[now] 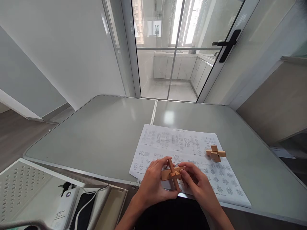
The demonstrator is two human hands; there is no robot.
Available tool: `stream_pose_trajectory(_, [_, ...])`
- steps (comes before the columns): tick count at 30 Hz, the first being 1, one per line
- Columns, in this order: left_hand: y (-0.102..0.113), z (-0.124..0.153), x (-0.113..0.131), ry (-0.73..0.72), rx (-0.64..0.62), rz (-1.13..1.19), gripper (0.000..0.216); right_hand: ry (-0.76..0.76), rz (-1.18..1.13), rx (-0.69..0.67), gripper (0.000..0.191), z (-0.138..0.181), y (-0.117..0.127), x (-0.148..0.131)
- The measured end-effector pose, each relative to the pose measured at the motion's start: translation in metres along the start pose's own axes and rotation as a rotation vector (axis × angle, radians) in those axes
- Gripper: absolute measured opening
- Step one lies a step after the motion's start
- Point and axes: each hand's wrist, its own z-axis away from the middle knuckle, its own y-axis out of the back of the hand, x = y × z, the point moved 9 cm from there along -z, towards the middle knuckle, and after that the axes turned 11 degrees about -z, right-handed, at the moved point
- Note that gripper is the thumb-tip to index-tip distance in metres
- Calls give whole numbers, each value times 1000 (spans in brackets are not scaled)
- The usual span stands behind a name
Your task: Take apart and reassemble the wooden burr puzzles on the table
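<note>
Several notched wooden pieces are crossed together as a wooden burr puzzle [173, 174], held up over the near edge of the table. My left hand [154, 180] is closed on its left side, thumb below and fingers above along an upright piece. From the right, my right hand [198, 182] pinches the end of a crosswise piece between thumb and fingers. Under both hands lies a large printed instruction sheet [165, 135] with rows of small diagrams. A second cross-shaped wooden puzzle [215, 153] rests on the sheet's right side, apart from my hands.
The grey folding table [107, 127] has a seam at its middle. At the lower left, a white perforated bin [26, 179] holds a white box [66, 207], a dark flat object and a cable. Beyond the table stands a glass door [177, 64] with a black handle [229, 44].
</note>
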Motion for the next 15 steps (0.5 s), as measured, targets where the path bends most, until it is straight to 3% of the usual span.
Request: stream_pose_trajectory(15, [2,2,-3,53,-28,45,98,-9,20,-5,34,0,1,-2])
